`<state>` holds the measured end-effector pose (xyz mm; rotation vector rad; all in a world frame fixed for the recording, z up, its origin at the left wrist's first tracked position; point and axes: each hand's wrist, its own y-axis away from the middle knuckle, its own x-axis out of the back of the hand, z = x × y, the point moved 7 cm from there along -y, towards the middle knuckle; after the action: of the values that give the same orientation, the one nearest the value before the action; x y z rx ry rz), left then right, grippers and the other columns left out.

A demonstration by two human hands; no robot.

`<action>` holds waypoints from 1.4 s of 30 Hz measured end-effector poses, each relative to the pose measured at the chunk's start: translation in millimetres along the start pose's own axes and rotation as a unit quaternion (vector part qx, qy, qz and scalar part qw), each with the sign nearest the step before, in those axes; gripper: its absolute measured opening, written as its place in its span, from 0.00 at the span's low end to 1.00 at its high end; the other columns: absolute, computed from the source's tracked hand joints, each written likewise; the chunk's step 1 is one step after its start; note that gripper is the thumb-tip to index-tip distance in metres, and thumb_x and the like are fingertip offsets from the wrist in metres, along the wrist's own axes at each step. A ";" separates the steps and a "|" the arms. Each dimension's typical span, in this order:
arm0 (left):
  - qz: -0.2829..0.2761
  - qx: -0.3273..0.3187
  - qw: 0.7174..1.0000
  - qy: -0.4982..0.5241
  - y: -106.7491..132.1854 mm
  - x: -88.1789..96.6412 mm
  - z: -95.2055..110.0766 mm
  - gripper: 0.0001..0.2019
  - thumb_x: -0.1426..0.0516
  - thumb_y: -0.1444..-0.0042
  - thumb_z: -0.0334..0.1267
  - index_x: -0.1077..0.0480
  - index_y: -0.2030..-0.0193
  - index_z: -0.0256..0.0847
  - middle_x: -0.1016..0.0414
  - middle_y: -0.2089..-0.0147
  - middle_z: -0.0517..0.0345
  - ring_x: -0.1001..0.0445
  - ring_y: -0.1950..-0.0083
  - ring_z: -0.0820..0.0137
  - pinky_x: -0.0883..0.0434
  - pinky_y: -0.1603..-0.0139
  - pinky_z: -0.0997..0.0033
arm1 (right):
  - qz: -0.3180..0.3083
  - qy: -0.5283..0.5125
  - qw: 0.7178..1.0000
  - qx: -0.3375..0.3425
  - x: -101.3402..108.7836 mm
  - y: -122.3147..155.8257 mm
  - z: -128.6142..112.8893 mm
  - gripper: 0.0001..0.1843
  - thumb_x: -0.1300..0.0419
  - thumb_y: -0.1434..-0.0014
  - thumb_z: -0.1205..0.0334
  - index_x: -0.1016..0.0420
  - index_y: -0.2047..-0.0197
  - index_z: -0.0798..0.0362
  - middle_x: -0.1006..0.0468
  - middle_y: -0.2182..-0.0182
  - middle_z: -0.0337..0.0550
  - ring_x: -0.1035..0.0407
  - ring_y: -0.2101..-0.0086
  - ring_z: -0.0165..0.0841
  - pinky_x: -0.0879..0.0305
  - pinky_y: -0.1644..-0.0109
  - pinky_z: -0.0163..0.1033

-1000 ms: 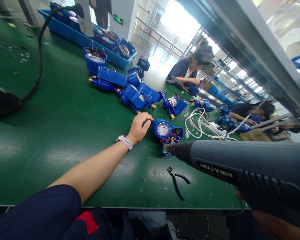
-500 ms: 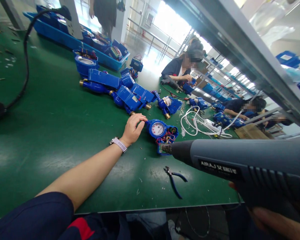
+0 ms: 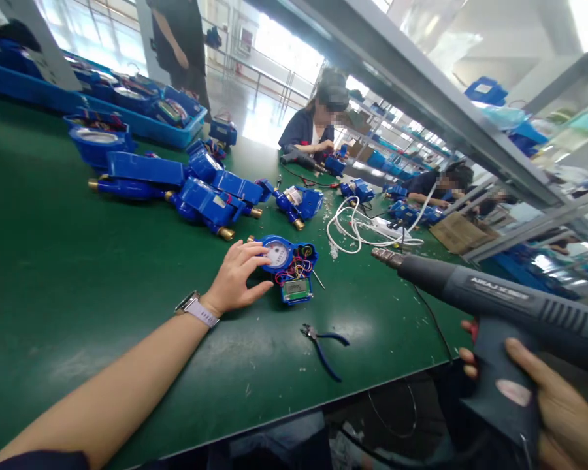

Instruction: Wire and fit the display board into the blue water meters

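An opened blue water meter (image 3: pixel 288 264) with a white dial, coloured wires and a small green display lies on the green table (image 3: pixel 78 274). My left hand (image 3: pixel 235 277) rests on its left side, fingers spread over the dial housing. My right hand (image 3: pixel 534 398) grips the handle of a grey heat gun (image 3: pixel 494 297) at the lower right. Its nozzle points left and hangs above the table, to the right of the meter and apart from it.
Blue-handled pliers (image 3: pixel 323 343) lie near the table's front edge. Several blue meters (image 3: pixel 196 192) and blue trays (image 3: pixel 142 111) fill the back left. A white cable coil (image 3: pixel 357 232) lies behind. Other people work at the far end; one stands at the back.
The heat gun has pulled back to the right, away from the meter's wiring. My left hand has shifted further onto the meter. The view has swung to the right.
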<state>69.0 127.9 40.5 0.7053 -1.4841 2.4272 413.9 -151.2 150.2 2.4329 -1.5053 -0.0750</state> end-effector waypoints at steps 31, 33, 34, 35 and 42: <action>-0.077 -0.059 0.989 -0.112 -4.9 -24.4 23.3 0.04 0.38 0.42 0.38 0.24 0.60 0.47 0.19 0.61 0.63 0.30 0.44 0.61 0.51 0.29 0.49 | -0.108 0.154 0.942 0.280 -109.0 -90.0 65.2 0.39 0.32 0.54 0.45 0.32 0.41 0.51 0.29 0.43 0.49 0.36 0.42 0.43 0.44 0.34 0.52; -0.075 -0.065 0.988 -0.120 -4.9 -24.6 23.3 0.03 0.38 0.42 0.37 0.24 0.61 0.48 0.19 0.61 0.64 0.30 0.44 0.62 0.51 0.29 0.48 | -0.213 0.220 0.891 0.335 -156.5 -47.6 80.7 0.38 0.34 0.48 0.46 0.36 0.38 0.51 0.31 0.41 0.49 0.38 0.41 0.43 0.46 0.34 0.55; -0.074 -0.069 0.987 -0.123 -4.7 -24.3 23.9 0.03 0.38 0.42 0.37 0.24 0.61 0.48 0.19 0.61 0.64 0.30 0.44 0.62 0.51 0.29 0.48 | -0.254 0.255 0.857 0.369 -178.4 -27.8 89.6 0.36 0.37 0.44 0.48 0.38 0.36 0.53 0.34 0.39 0.51 0.41 0.39 0.43 0.45 0.34 0.55; -0.072 -0.073 0.987 -0.125 -4.6 -23.9 24.7 0.02 0.38 0.42 0.37 0.24 0.62 0.48 0.19 0.61 0.64 0.29 0.44 0.62 0.52 0.29 0.48 | -0.276 0.278 0.831 0.396 -196.7 -11.7 98.3 0.38 0.36 0.44 0.50 0.40 0.35 0.54 0.35 0.39 0.53 0.42 0.39 0.44 0.44 0.35 0.55; -0.091 -0.087 0.985 -0.117 -6.4 -27.7 36.2 0.04 0.40 0.40 0.38 0.27 0.67 0.45 0.19 0.61 0.62 0.29 0.44 0.64 0.54 0.27 0.51 | -0.235 0.274 0.806 0.470 -252.0 21.4 126.5 0.45 0.31 0.48 0.56 0.48 0.33 0.57 0.34 0.41 0.57 0.38 0.42 0.46 0.37 0.40 0.55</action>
<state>106.0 101.0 45.4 1.0645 -1.6136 2.1078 256.5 36.3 8.8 3.0327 -0.6810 1.4639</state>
